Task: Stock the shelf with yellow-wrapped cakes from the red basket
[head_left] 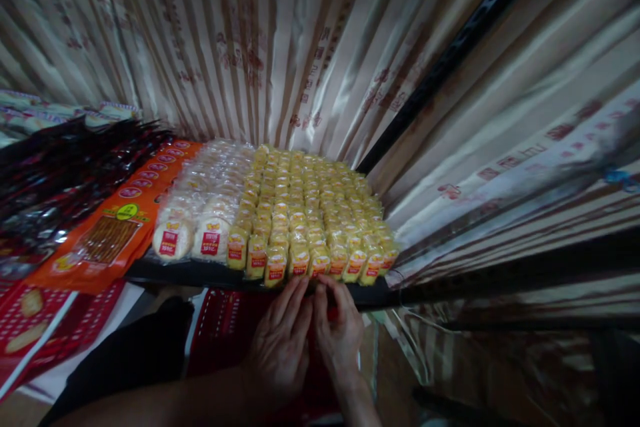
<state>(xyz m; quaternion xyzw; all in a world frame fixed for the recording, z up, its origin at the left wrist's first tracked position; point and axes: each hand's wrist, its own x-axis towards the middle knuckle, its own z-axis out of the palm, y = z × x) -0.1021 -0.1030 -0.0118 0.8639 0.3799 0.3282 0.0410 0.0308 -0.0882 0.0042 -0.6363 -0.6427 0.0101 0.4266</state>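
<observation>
Both my hands meet at the front edge of a dark shelf packed with rows of small yellow snack packets. My left hand lies with fingers stretched toward the front row. My right hand is curled beside it, fingertips pinched on something small and red that I cannot make out. The nearest packets sit just above my fingertips. Round white rice-cracker packs fill the rows to the left.
Orange snack bags and dark glossy packs lie further left. Red patterned bags hang below them. Striped beige wrapping sheets stand behind and to the right. A black rail runs diagonally.
</observation>
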